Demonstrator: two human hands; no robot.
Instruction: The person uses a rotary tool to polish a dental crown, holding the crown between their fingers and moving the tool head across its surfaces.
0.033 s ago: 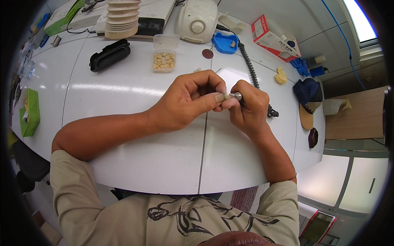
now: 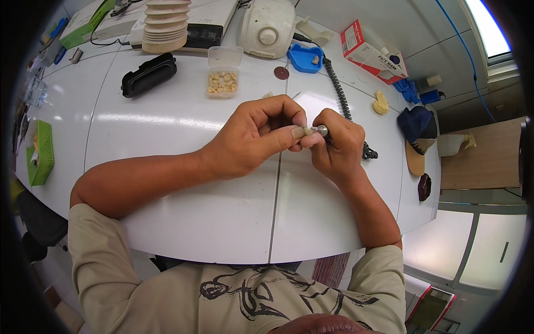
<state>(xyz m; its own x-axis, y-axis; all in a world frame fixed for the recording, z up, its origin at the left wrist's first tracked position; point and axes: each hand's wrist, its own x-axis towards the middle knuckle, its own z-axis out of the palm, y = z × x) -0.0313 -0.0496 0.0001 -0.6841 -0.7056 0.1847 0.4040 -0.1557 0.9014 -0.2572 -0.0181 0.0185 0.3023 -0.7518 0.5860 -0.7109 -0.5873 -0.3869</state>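
Note:
Over the middle of the white table, both hands meet at their fingertips. My left hand (image 2: 250,131) is closed, pinching a small cream-coloured, tooth-like piece (image 2: 307,132) between thumb and fingers; much of the piece is hidden. My right hand (image 2: 340,146) wraps round a rotary handpiece (image 2: 322,131), whose metal nose points left at the piece. Its tip is right at the piece, but contact is too small to tell. A black coiled cord (image 2: 337,83) runs from behind the right hand towards the white control box (image 2: 267,33) with a round knob.
Beyond my left hand stands an open clear box (image 2: 222,83) of cream tooth-like pieces. Nearby lie a black case (image 2: 148,75), a dark red disc (image 2: 281,73) and a blue tray (image 2: 305,58). A cap (image 2: 416,131) lies right, a green basket (image 2: 41,153) left.

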